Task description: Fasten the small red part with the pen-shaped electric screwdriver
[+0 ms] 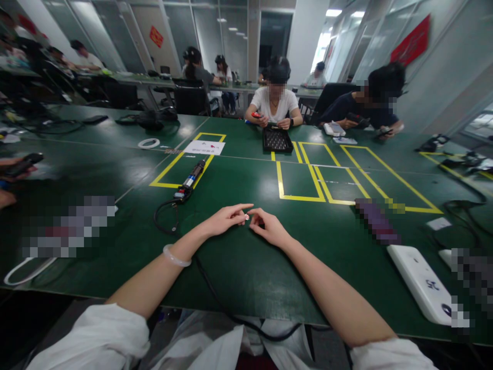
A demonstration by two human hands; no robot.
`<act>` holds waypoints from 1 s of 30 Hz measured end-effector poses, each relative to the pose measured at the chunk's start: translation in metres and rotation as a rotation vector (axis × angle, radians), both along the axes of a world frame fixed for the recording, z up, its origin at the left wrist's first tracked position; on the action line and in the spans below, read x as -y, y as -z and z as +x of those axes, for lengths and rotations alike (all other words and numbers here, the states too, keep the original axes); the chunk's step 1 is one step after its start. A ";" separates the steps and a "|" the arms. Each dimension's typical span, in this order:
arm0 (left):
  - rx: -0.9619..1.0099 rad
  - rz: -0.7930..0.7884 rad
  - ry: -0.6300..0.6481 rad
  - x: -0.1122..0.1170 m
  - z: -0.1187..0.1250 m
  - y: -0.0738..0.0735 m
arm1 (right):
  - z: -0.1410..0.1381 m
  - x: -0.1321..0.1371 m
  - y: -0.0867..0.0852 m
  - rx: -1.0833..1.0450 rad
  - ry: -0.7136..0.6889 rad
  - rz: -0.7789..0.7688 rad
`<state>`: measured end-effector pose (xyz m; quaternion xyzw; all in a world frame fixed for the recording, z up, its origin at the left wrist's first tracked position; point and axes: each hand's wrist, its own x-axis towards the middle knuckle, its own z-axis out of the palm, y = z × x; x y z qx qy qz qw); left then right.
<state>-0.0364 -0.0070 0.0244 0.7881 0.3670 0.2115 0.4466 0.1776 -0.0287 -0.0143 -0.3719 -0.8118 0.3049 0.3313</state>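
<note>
My left hand (227, 218) reaches in over the middle of the green table, its index finger stretched out. Between its thumb and fingers sits a small red-and-white piece (247, 217), too small to name. Just right of that piece, my right hand (269, 227) is curled, with thumb and index fingertips apart and nothing visible between them. Its fingertips are close to the piece; whether they touch it I cannot tell. Beyond my left hand lies a dark cylindrical tool (189, 181) with a looped black cable (154, 218).
The green table (239, 180) bears yellow tape outlines (302, 198). A white power bank (419, 280) and a pixelated slab (377, 221) lie at right. A white paper (205, 148) is farther off. Across sits a person (275, 100) behind a black tray (277, 149). A black cable (215, 298) crosses the front edge.
</note>
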 end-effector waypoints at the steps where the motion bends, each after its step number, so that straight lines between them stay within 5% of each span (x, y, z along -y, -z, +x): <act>1: 0.002 -0.005 0.025 0.002 0.002 0.000 | -0.001 0.001 0.000 0.001 -0.009 -0.002; 23: -0.041 0.108 0.017 0.009 0.007 0.002 | -0.001 -0.003 -0.001 0.043 0.095 0.011; 30: -0.024 0.189 0.005 0.016 0.014 -0.005 | 0.002 -0.003 -0.006 -0.037 0.071 -0.107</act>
